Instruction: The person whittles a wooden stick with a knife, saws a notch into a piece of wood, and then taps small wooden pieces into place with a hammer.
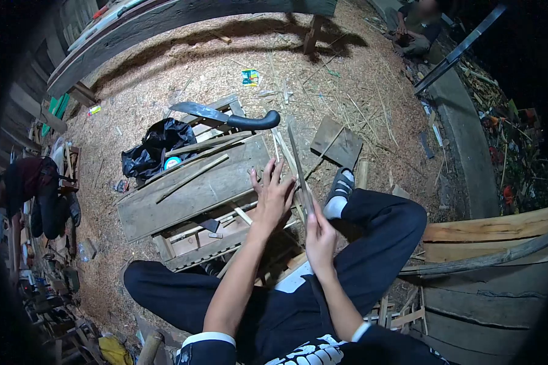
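My right hand [320,243] is closed round the near end of a long, narrow, dark knife-like tool [298,152], which points away from me. My left hand [274,198] is just to its left, its fingers bent over pale thin wooden strips [282,146] that run beside the tool. The finger pads are hidden beneath the hand. Beyond both hands, a machete [225,117] with a black curved handle lies across a low wooden bench [195,188]. A loose stick [192,178] rests on the bench top.
A black plastic bag [158,149] sits left of the bench. Right of it lies a square wooden block [337,143]. Planks [487,292] are at the right, a long beam bench [189,27] at the back. Two other people sit or bend at the far right and left. Shavings cover the floor.
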`<action>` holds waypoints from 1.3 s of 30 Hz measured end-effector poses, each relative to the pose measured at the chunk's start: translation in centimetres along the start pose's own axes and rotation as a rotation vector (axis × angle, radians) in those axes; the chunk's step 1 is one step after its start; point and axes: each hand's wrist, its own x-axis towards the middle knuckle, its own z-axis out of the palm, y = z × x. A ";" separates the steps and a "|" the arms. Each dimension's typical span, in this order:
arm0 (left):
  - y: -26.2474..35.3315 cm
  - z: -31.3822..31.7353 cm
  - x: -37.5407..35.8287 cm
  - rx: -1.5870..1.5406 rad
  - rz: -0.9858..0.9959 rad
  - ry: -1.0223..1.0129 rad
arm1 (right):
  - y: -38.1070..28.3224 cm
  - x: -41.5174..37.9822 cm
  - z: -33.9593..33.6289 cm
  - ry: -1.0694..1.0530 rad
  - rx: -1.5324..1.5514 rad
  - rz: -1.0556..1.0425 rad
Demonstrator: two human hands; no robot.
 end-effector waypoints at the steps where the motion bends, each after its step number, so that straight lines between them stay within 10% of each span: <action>1: 0.3 -0.5 0.2 0.015 0.000 -0.024 | -0.3 1.5 1.2 0.020 0.042 -0.012; 39: 0.1 0.2 0.0 0.016 -0.040 -0.016 | 0.5 -3.9 -0.8 0.035 -0.076 -0.133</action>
